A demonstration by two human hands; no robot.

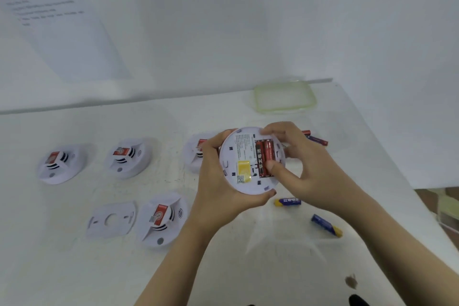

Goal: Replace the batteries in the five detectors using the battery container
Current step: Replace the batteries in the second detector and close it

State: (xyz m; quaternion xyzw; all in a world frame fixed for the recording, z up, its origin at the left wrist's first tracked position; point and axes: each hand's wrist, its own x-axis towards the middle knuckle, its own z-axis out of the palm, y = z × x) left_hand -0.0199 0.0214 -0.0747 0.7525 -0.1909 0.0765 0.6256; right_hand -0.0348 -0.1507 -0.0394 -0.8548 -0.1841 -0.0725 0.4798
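Your left hand [216, 181] grips the detector [238, 154] from below, lifted above the middle of the table [248, 268] with its back facing you. Your right hand [298, 156] curls its fingers [273, 129] over the detector's far rim while the thumb bears on one of the two red batteries [264, 156] in the open bay.

That thumb is the main risk. If you push on one end only, the cell can spring out of its contacts and skip across the table. If you push too hard, the round housing may twist in your left palm, which holds it only by the edge.

Polarity cannot be read from here, so check the markings. A reversed cell would leave the unit dead.

Two blue batteries [288, 201] lie loose near your right forearm, towards the table's right edge, and they may roll off if your arm sweeps them. More loose batteries [316, 138] sit just behind your right hand. Used and fresh cells could easily get mixed, since nothing separates them and the green-rimmed container [285, 97] stands well apart at the far right corner.

The back plate [111, 220] lies near the left front. Don't forget it when you close up.
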